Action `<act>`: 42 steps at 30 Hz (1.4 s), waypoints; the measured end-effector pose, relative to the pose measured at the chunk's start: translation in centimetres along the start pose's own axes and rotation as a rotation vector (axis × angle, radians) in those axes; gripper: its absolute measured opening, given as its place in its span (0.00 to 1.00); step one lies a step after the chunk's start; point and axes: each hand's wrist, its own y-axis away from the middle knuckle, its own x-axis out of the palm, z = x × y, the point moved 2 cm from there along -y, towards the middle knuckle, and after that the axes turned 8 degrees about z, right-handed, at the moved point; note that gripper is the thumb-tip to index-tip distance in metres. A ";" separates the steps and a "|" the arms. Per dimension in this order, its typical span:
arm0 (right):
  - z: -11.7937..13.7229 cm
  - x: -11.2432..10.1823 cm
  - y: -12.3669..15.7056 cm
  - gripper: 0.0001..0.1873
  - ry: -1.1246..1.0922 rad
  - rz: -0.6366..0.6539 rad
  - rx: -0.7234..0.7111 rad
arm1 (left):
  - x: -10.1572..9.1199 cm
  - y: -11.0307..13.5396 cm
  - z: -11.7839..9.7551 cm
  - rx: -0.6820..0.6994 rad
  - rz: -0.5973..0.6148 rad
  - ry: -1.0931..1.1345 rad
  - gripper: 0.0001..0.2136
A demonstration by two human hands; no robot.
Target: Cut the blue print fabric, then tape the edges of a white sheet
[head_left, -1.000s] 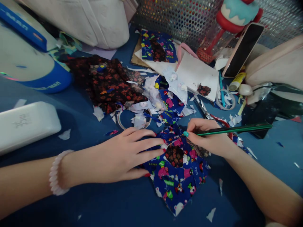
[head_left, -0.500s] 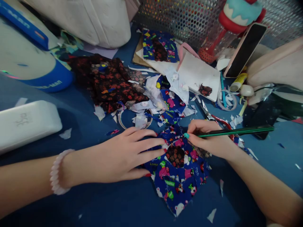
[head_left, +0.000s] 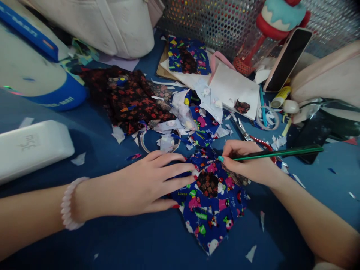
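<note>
A flower-like piece of blue cartoon-print fabric [head_left: 201,225], with a dark red-and-black patch [head_left: 207,184] at its centre, lies on the blue table. My left hand [head_left: 149,183] rests flat across its left side, fingers spread and fingertips on the cloth. In my right hand [head_left: 247,165], at the upper right of the fabric, a slim green-and-black pencil [head_left: 292,151] is pinched between thumb and fingers. Its rear end points right; its tip is hidden by the thumb. Part of a brownish scrap [head_left: 236,174] shows under that hand.
Red-handled scissors [head_left: 244,131] and a tape roll [head_left: 143,144] lie beyond my hands. Behind are dark floral cloth [head_left: 126,97], paper scraps, a white pad [head_left: 233,84] and a leaning phone [head_left: 289,60]. A white case [head_left: 36,146] and large bottle [head_left: 64,90] stand left.
The view has shifted very slightly. Both hands, the fabric and the pencil stay in almost the same place.
</note>
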 end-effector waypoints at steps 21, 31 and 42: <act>0.0 -0.1 0.3 0.08 -0.015 0.043 -0.034 | -0.1 -0.1 -0.1 -0.017 -0.011 0.018 0.20; -0.7 -0.2 0.4 0.08 -0.013 0.043 -0.086 | -0.2 -0.1 0.1 0.027 -0.006 0.017 0.21; -0.2 0.2 0.5 0.07 0.059 0.048 -0.220 | -0.2 -0.1 0.1 0.022 0.007 -0.002 0.21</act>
